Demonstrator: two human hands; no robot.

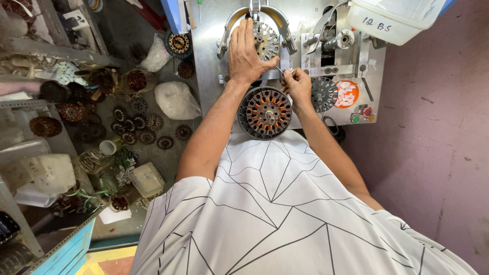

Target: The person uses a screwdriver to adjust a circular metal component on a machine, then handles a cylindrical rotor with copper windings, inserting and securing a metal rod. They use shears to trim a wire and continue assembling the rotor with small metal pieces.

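Observation:
My left hand [244, 51] lies flat, fingers together, on a round metal stator core [266, 39] clamped in the curved arms of a winding machine [209, 61]. My right hand [297, 85] is closed around a thin metal tool or wire end [278, 70] right beside the left wrist. Just below both hands sits a larger round stator [265, 113] with dark slots and orange inserts, resting on the machine's front. A smaller dark disc [324, 93] stands right of my right hand.
A white plastic tub [392, 18] sits on the machine's top right, with coloured buttons [362, 114] at its lower right. The floor at left holds several wound stators [133, 127], white bags [175, 99], jars and metal shelving [30, 153]. A purple wall [438, 142] is at right.

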